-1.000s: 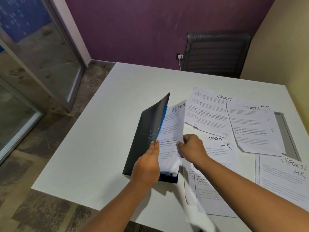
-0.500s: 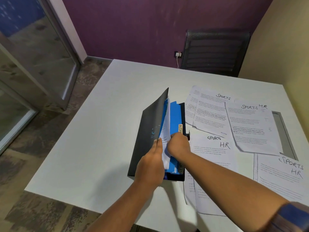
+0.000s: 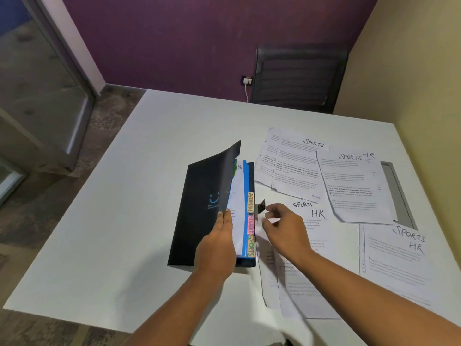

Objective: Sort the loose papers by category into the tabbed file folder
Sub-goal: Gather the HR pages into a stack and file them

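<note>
I see the left hand (image 3: 219,248) reach in from the near edge, forearm angled toward the far right. Its fingers (image 3: 224,217) pinch the right edge of the front cover of the file folder (image 3: 199,208) and hold that cover raised at a slant.

The right hand (image 3: 287,228) hovers just right of the folder, palm down, with its fingers loosely curled and holding nothing. The fingertips are near a small black strap (image 3: 262,205) at the folder's right edge. I cannot tell whether they touch it.

The folder lies near the middle of the white desk (image 3: 124,221). It is black, with a pale blue smile mark on the cover. Blue dividers show inside it. 3 coloured tabs (image 3: 250,226) run down the right edge and read ADMIN, FINANCE and SPORTS. A white sheet (image 3: 237,196) sits under the raised cover, left of the tabs.

The loose papers (image 3: 349,183) are spread to the right of the folder, hand-marked SPORTS and HR. Some of them overlap.
</note>
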Demonstrator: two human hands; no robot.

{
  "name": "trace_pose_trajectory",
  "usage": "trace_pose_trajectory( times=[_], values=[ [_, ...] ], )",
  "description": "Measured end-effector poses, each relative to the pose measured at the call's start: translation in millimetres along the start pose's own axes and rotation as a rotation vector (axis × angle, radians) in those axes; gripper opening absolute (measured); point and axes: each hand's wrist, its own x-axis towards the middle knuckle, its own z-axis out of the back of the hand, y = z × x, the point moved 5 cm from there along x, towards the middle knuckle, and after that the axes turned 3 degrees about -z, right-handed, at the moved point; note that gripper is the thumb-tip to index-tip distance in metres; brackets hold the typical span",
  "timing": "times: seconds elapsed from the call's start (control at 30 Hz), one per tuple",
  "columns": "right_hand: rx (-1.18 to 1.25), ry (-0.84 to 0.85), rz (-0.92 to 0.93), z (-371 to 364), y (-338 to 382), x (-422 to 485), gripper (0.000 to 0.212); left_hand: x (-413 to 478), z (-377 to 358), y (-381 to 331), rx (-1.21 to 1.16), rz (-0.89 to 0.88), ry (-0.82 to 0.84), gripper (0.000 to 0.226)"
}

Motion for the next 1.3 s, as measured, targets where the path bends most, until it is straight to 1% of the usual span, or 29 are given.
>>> trace_pose_trajectory(
  times=[0.1,0.23,0.33,0.4,0.47,0.53,0.63,0.77,0.83,0.97,1.07,1.17,1.27,1.3],
  values=[
    [-0.03,0.025,-0.044,22,-42,-10,0.023,10,-19,4,0.124,-0.003,0.064,0.088],
    [-0.099,0.005,-0.152,54,-101,-29,0.021,23,-48,14,0.203,0.026,0.173,0.099],
    [-0.139,-0.019,-0.243,75,-138,-47,0.02,27,-67,21,0.279,0.043,0.204,0.098],
    [-0.151,-0.039,-0.292,86,-156,-57,0.019,28,-78,29,0.319,0.049,0.198,0.087],
    [-0.161,-0.053,-0.325,96,-169,-66,0.02,27,-93,40,0.339,0.038,0.185,0.07],
    [-0.153,-0.059,-0.355,104,-179,-74,0.025,26,-106,51,0.315,0.025,0.151,0.062],
    [-0.113,-0.083,-0.398,112,-191,-81,0.032,25,-117,59,0.321,0.002,0.075,0.061],
    [-0.1,-0.084,-0.405,119,-203,-81,0.029,25,-123,58,0.37,0.019,0.094,0.063],
    [-0.094,-0.064,-0.401,121,-211,-77,0.028,25,-117,50,0.379,0.043,0.072,0.062],
    [-0.07,-0.023,-0.388,130,-234,-66,0.024,23,-105,18,0.284,0.067,-0.046,0.058],
    [-0.042,-0.004,-0.393,148,-259,-58,0.025,15,-108,-24,0.038,0.103,-0.081,0.059],
    [-0.035,-0.042,-0.414,173,-288,-49,0.026,7,-119,-61,-0.158,0.223,-0.102,0.058],
    [-0.045,-0.137,-0.501,201,-322,-47,0.031,3,-141,-87,-0.222,0.368,-0.05,0.052],
    [-0.057,-0.17,-0.544,209,-334,-49,0.035,2,-147,-93,-0.224,0.423,-0.031,0.055]
  ],
)
